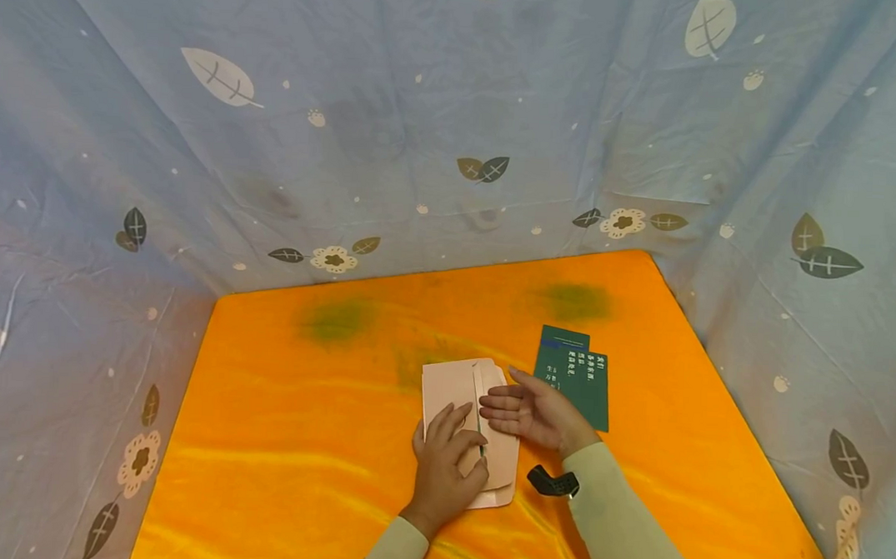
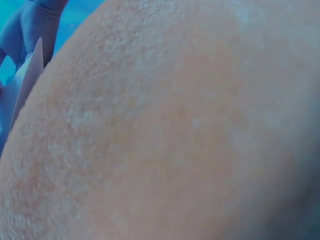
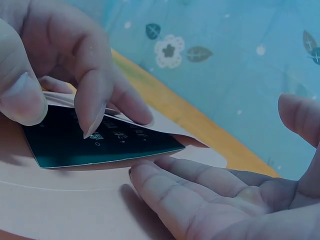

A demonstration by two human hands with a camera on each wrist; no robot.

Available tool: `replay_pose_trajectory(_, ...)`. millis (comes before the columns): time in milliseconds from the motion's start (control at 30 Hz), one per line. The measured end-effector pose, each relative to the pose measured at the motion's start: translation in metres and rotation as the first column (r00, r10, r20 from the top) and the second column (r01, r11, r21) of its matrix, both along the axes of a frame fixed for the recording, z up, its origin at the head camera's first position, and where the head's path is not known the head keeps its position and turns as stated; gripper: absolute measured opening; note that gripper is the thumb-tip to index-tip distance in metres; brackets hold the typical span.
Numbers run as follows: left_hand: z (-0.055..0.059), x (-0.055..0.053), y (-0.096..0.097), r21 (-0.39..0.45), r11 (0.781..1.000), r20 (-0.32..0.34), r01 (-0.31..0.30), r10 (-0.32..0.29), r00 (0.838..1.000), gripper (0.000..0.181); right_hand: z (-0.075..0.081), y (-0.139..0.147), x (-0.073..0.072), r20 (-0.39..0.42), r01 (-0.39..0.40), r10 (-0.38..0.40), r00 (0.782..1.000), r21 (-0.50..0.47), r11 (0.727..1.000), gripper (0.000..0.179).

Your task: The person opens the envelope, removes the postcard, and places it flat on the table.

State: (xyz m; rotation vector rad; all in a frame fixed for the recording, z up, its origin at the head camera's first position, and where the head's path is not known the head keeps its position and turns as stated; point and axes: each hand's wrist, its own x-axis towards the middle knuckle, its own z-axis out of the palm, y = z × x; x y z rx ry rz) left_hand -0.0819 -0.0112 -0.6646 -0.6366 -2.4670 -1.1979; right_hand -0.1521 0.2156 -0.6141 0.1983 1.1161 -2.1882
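Observation:
A pale pink envelope (image 1: 447, 384) lies on the orange cloth. A dark green card (image 3: 100, 150) with white writing sits partly inside its opening, its near edge showing. My left hand (image 1: 447, 475) is over the envelope, fingers bent, gripping the raised edge of the opening; its index fingertip is over the card in the right wrist view. My right hand (image 1: 540, 413) is turned palm up with straight fingers, its fingertips on the envelope beside the card's edge. Skin fills most of the left wrist view, with a hand (image 2: 37, 25) and a paper edge (image 2: 30, 82) at upper left.
Two dark green cards (image 1: 596, 403) with white writing overlap on the orange cloth (image 1: 300, 406), right of the envelope. A black strap device (image 1: 552, 482) is at my right wrist. Blue patterned curtains (image 1: 394, 127) stand behind and on both sides.

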Motion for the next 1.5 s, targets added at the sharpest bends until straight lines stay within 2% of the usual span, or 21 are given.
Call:
replay_pose_trajectory(300, -0.002, -0.001, 0.001, 0.02, 1.0, -0.035, 0.001, 0.0, 0.999, 0.021, -0.003, -0.005, -0.003, 0.032, -0.012, 0.013, 0.999, -0.046, 0.999, 0.079)
replay_pose_trajectory(467, -0.002, -0.001, 0.001, 0.021, 1.0, -0.042, -0.001, 0.002, 0.999, 0.021, -0.008, -0.008, -0.004, 0.025, -0.014, 0.015, 1.0, -0.036, 0.999, 0.065)
replay_pose_trajectory(600, -0.001, -0.001, 0.001, 0.02, 1.0, -0.045, -0.001, 0.002, 0.999, 0.021, -0.012, -0.014, -0.004, 0.012, 0.019, -0.02, 1.0, 0.028, 0.999, 0.051)
replay_pose_trajectory(700, -0.001, -0.001, 0.0, 0.022, 1.0, -0.042, -0.001, 0.002, 0.999, 0.021, -0.013, -0.023, -0.005, 0.004, 0.051, -0.052, 0.999, 0.119, 0.992, 0.045)
replay_pose_trajectory(833, -0.001, 0.0, 0.0, 0.02, 1.0, -0.044, -0.002, 0.003, 0.999, 0.02, -0.012, -0.035, -0.006, -0.019, 0.081, -0.079, 0.997, 0.262, 0.962, 0.043)
replay_pose_trajectory(933, -0.001, 0.0, 0.0, 0.018, 1.0, -0.05, -0.001, 0.002, 0.999, 0.021, -0.013, -0.042, -0.008, -0.033, 0.099, -0.094, 0.995, 0.333, 0.938, 0.043)
replay_pose_trajectory(1000, -0.002, 0.0, 0.0, 0.018, 1.0, -0.05, -0.002, 0.002, 0.999, 0.021, -0.014, -0.043, -0.01, -0.035, 0.102, -0.096, 0.995, 0.343, 0.934, 0.043)
replay_pose_trajectory(1200, -0.003, 0.0, 0.001, 0.014, 1.0, -0.051, -0.006, 0.006, 0.999, 0.021, -0.015, -0.039, -0.012, -0.022, 0.081, -0.078, 0.997, 0.273, 0.958, 0.044)
replay_pose_trajectory(1500, -0.001, 0.0, 0.001, 0.016, 1.0, -0.05, -0.004, 0.005, 0.999, 0.02, -0.012, -0.048, -0.01, -0.029, 0.126, -0.124, 0.992, 0.37, 0.921, 0.037)
